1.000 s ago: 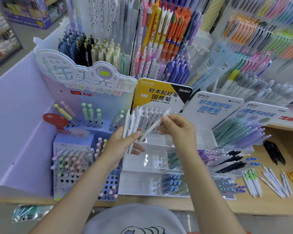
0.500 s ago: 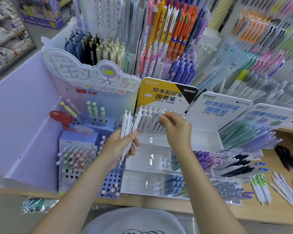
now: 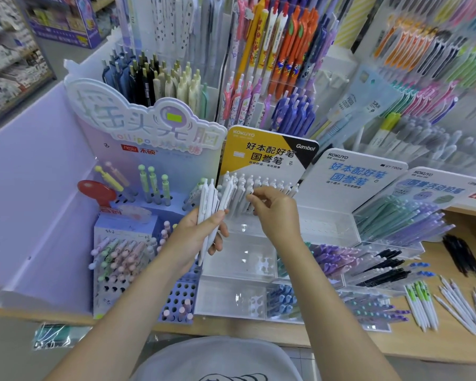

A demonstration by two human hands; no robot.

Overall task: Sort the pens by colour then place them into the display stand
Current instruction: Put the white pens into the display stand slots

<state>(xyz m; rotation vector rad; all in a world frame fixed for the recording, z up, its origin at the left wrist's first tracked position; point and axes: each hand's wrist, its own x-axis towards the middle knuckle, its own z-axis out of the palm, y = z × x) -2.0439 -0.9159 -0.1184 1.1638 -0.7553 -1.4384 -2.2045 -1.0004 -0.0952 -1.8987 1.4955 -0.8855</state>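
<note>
White pens (image 3: 210, 207) gripped in left hand (image 3: 195, 237); right hand (image 3: 275, 213) pinching one in stand (image 3: 259, 259)

clear tiers (image 3: 239, 259) open below, white pens (image 3: 259, 188) crowding top row

light: bright, even, soft shadows | blur: top-right + left edges | wide-angle distortion at edges
</note>
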